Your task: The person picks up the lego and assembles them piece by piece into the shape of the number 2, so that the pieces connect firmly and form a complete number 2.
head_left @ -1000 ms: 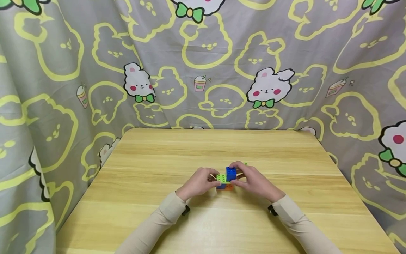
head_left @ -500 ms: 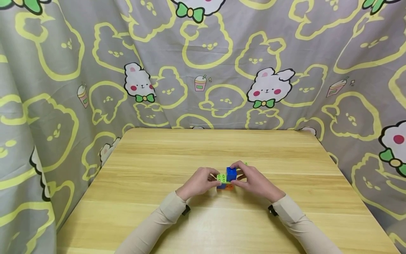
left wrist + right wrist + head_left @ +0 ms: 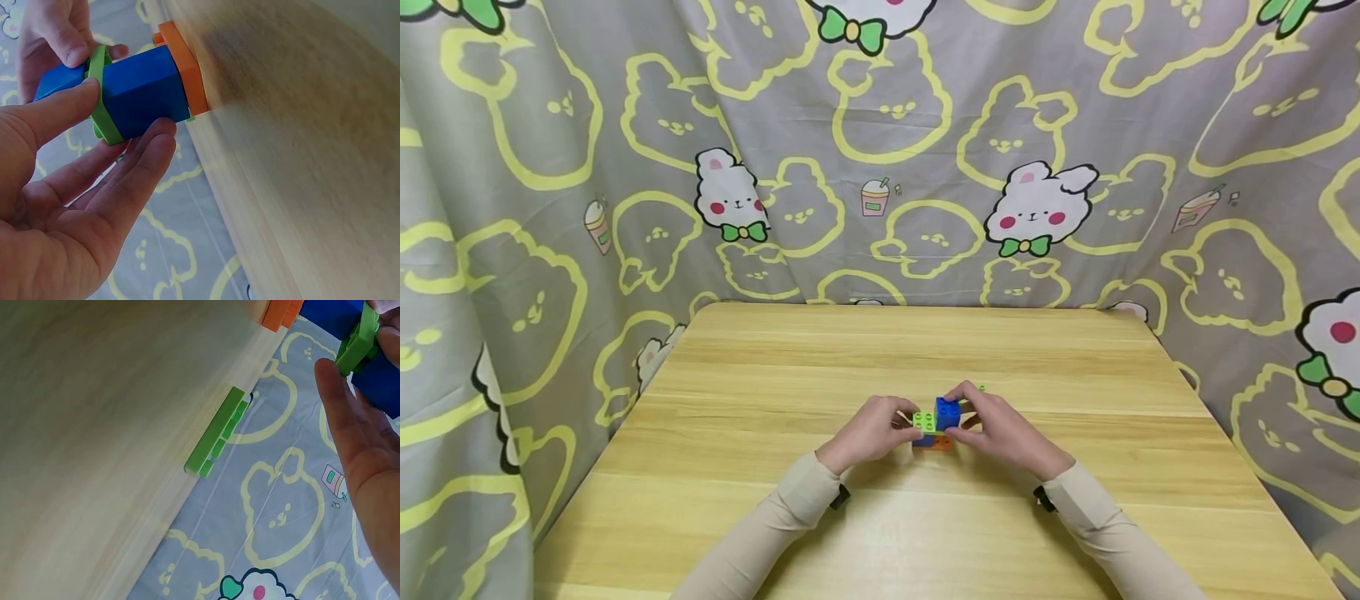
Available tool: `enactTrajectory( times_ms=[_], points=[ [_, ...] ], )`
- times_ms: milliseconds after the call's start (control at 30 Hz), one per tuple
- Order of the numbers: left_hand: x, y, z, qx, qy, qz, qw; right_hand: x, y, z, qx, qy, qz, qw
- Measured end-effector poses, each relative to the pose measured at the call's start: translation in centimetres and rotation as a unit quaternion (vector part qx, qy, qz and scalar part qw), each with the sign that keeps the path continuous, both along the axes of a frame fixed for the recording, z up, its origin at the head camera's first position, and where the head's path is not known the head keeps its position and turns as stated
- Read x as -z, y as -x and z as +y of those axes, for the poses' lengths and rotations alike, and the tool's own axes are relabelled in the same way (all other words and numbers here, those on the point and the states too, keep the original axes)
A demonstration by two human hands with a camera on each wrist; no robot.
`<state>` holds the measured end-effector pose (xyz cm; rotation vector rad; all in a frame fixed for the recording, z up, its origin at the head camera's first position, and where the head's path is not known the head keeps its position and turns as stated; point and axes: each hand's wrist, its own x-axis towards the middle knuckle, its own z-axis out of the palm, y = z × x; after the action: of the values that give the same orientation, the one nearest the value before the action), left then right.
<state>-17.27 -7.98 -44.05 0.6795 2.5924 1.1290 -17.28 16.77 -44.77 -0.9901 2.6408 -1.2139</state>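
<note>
A small stack of toy building bricks stands mid-table: an orange brick (image 3: pixel 186 65) at the bottom, a blue brick (image 3: pixel 145 90) on it, and a thin lime-green plate (image 3: pixel 923 422) across the top. My left hand (image 3: pixel 871 429) steadies the stack, thumb on the green plate's edge and fingers on the far side. My right hand (image 3: pixel 1003 425) pinches a second blue brick (image 3: pixel 948 413) at the right end of the green plate. The plate's left studs stay uncovered. Whether this upper brick is fully seated, I cannot tell.
Beyond my right hand, another green studded brick (image 3: pixel 217 434) lies on the wooden table (image 3: pixel 760 358); in the head view the hand hides nearly all of it. A grey patterned curtain (image 3: pixel 820 242) hangs behind the table and along both sides.
</note>
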Motion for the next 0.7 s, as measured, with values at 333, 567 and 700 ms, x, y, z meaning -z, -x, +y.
enactTrajectory(
  times_ms=[333, 567, 700],
  points=[
    [0.21, -0.04, 0.01, 0.001, 0.000, 0.001, 1.0000, 0.44, -0.13, -0.01, 0.006, -0.008, -0.006, 0.9999],
    [0.14, -0.07, 0.08, -0.001, 0.000, -0.001, 1.0000, 0.35, -0.12, -0.05, -0.001, 0.003, -0.003, 1.0000],
    [0.02, -0.10, 0.08, 0.000, 0.000, 0.002, 1.0000, 0.25, -0.06, 0.00, -0.005, 0.010, -0.002, 0.9999]
  ],
)
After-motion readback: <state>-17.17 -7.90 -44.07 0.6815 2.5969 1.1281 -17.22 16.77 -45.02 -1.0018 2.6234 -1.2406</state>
